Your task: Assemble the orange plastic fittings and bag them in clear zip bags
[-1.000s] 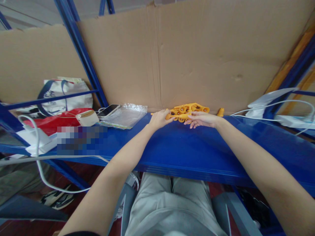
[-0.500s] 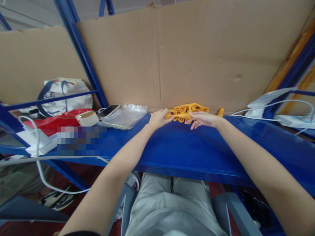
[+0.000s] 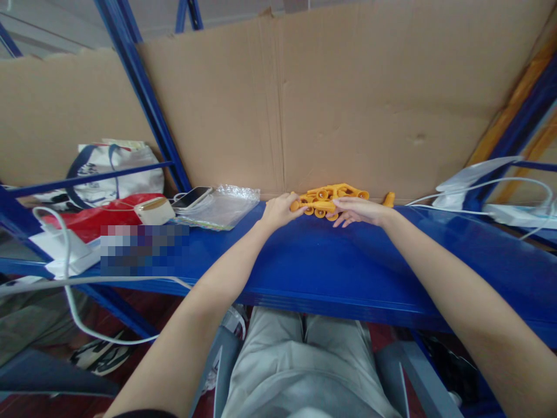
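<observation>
Near the back of the blue shelf, my left hand point(image 3: 278, 212) is closed around the round end of a yellow plastic rod-like piece point(image 3: 319, 205). The thumb and fingertips of my right hand point(image 3: 359, 209) pinch the piece's other end, while its lower fingers hang loose. The piece lies level between both hands, and its exact kind is unclear. Just behind and below it sits a pile of similar yellow plastic parts point(image 3: 362, 195) with round cup-like ends, partly covered by my hands. One separate yellow part point(image 3: 389, 200) stands right of my right wrist.
A tall cardboard sheet point(image 3: 348, 104) rises behind the blue shelf point(image 3: 331, 267). To the left are a clear plastic packet point(image 3: 230, 206), a phone point(image 3: 192, 197), a red bag point(image 3: 100, 217) and a white cloth bag point(image 3: 130, 168). White cables and a power strip point(image 3: 517, 213) lie at right.
Both hands keep hold of the yellow piece in nearly the same place. The loose fingers of my right hand have shifted slightly.
</observation>
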A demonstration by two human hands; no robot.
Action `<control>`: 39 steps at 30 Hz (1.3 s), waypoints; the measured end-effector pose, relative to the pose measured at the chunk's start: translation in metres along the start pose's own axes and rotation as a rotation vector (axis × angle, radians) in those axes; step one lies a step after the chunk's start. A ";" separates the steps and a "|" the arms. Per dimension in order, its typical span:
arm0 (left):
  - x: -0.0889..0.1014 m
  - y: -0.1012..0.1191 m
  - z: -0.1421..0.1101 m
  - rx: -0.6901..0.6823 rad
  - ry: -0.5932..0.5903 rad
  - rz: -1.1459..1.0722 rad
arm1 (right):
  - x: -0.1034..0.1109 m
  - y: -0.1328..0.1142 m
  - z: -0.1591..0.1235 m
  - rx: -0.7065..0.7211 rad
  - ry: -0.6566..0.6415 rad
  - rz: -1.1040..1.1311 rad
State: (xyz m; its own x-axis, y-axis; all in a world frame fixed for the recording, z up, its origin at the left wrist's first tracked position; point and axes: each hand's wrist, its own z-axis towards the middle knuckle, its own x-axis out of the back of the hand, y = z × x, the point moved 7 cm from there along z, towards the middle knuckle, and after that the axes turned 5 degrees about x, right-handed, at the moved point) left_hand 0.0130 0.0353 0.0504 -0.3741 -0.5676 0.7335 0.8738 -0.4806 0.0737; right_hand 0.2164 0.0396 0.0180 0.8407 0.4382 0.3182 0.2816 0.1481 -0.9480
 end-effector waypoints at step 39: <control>-0.004 0.004 -0.002 -0.059 0.005 -0.010 | -0.001 0.003 0.004 0.096 0.019 0.008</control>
State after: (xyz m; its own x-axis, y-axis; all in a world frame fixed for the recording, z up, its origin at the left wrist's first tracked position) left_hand 0.0171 0.0345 0.0466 -0.3844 -0.5660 0.7293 0.8502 -0.5250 0.0407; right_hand 0.2141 0.0428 0.0151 0.8516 0.4232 0.3093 0.2299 0.2288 -0.9459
